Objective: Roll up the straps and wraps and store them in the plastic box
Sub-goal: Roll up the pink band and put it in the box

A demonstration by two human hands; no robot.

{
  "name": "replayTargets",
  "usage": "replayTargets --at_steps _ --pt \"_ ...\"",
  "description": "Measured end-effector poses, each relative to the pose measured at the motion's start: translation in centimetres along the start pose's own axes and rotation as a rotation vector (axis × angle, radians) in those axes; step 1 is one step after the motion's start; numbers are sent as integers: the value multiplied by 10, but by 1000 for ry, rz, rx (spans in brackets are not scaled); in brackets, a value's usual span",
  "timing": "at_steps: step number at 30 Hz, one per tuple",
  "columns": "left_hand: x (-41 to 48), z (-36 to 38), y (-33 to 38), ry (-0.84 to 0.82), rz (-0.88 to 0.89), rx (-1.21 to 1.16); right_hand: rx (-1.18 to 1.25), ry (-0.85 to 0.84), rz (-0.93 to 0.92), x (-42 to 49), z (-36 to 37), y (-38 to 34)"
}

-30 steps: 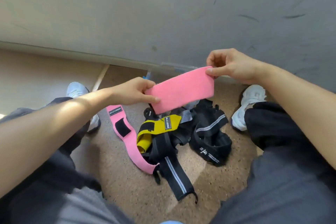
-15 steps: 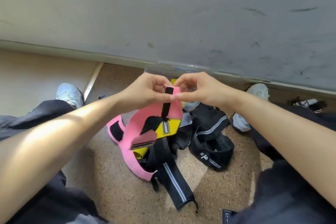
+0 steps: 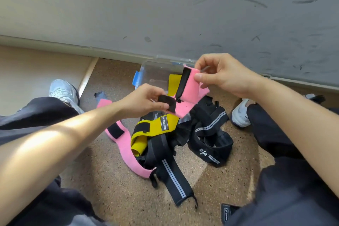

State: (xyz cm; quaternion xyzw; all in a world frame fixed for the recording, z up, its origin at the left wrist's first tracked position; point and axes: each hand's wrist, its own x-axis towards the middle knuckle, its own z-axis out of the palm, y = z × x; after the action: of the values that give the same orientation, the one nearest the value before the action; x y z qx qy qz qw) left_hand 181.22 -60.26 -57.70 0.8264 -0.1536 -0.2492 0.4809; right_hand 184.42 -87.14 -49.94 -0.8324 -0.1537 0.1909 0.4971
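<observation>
I hold a pink wrap (image 3: 189, 88) with a black strip in the air between both hands. My left hand (image 3: 145, 102) pinches its lower end at a black velcro patch. My right hand (image 3: 222, 75) pinches its upper end. Below lies a heap on the floor: a second pink wrap (image 3: 126, 150), a yellow wrap (image 3: 152, 130) and several black straps with grey stripes (image 3: 211, 134). A clear plastic box (image 3: 156, 73) with a blue latch stands behind the heap against the wall, partly hidden by my hands; something yellow shows in it.
I sit on a speckled brown floor (image 3: 113, 189) with my legs in dark trousers spread on either side. A white shoe (image 3: 64, 91) is at the left, another (image 3: 240, 115) at the right. A grey scuffed wall (image 3: 165, 14) rises right behind the box.
The pink wrap was stretched flat between my hands, then the hands came together. Now the hands have parted a little, the right higher, the wrap bent between them. The camera has tilted, showing the box.
</observation>
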Motion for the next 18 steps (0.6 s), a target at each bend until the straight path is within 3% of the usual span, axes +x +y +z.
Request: replayTargets --at_steps 4,8,10,14,18 --pt "1 -6 4 24 -2 -88 -264 29 149 4 -23 14" --pt "-8 -13 0 6 -15 -80 -664 -50 336 6 -50 42" --pt "-11 -15 -3 41 -26 -174 -743 -130 390 3 -52 47" --pt "-11 -6 7 119 -8 -319 -594 -181 232 3 -10 35" --pt "-13 -3 15 216 -9 -385 -64 -378 164 -2 49 14"
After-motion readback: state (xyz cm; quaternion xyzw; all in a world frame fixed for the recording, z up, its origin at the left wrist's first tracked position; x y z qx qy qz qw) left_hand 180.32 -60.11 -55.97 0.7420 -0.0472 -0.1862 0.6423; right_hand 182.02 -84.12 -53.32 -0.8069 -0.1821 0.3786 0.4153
